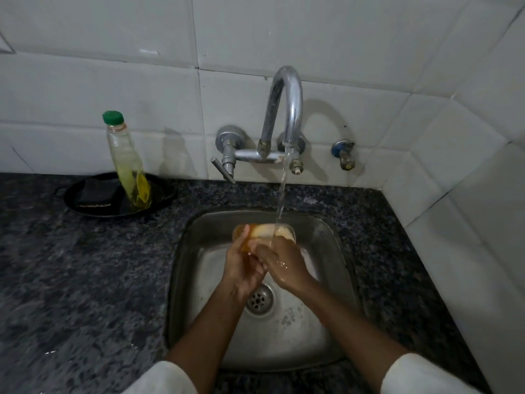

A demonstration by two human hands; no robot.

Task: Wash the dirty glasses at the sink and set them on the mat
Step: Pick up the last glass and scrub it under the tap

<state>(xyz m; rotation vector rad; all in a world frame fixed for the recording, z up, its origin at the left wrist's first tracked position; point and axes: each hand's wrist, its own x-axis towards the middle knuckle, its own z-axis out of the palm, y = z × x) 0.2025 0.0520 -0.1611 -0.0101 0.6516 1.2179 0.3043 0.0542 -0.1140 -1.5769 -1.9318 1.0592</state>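
One glass [264, 232] rinsing under tap [285, 109]; both hands' fingers [257, 245] gripping it at sink's [335, 251] 12 o'clock; mat unseen.

White glazed wall tiles [113, 81] meet in a corner on the right, above a dark speckled granite surface [71, 280], dimly lit.

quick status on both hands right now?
Left hand: closed around the glass, holding it under the running water.
Right hand: also closed on the glass, gripping from the other side.
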